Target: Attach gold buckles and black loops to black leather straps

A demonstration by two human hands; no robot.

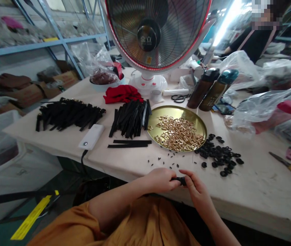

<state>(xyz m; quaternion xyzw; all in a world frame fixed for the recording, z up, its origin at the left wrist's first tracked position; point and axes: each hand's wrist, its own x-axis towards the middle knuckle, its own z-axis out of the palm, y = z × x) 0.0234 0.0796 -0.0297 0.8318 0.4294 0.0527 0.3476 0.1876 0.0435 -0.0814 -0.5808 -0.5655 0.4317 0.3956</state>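
The left hand (162, 180) and right hand (198, 186) meet at the near edge of the bench (258, 194), below the round tray. Both are grasping a small black piece (182, 180): the left grip is closed on one end and the right thumb and fingers pinch the other. The fingers cover much of it, so its exact form cannot be told.

Just beyond the hands lie scattered tiny black bits (178, 165), then the gold tray (176, 111) heaped with gold-coloured metal buckles (178, 136). Black rings (219, 153) spread loosely beside the tray's right edge, and pliers (287, 166) with yellow handles lie farther right. Left of the tray are two separate black strips (127, 146), a bundle of black strips (131, 118), a white power bank (91, 136) with a cable, and another black heap (68, 114).

A large fan-shaped heater (149, 36) blocks much of the view behind. Near its base are a red cloth (122, 94), black-handled scissors (178, 98) and two dark bottles (203, 89); clear plastic bags (239, 66) crowd the right side.

The heater's hub carries pale lettering, one bottle has faint print, and a yellow tag (34, 217) hangs at lower left; none is legible.
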